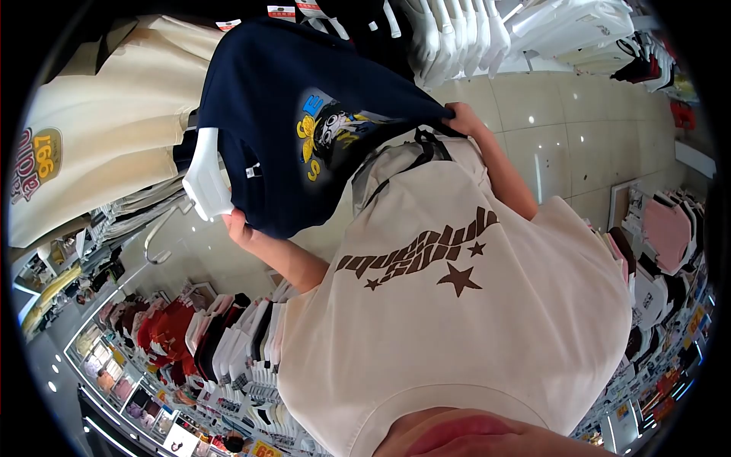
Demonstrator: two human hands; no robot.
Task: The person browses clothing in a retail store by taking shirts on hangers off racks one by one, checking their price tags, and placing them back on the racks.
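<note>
Navy T-shirt [282,114] on white hanger [204,177] stretched flat to show print; left hand [240,227] grips hanger side, right hand [463,120] pinches hem.

Held up between two hands, in front of the chest, among racks.

T-shirt [289,114] on a hanger [205,175], gripped at its lower left edge by the left hand [237,226] and pinched at its right edge by the right hand [464,119]. Just left of it, touching, another hung garment [99,129]. Below left, rows of folded shirts [228,343] on a display. Behind, beyond the floor [548,107], a hanging row [457,30]; at far right, more stacked shirts [662,228].
</note>
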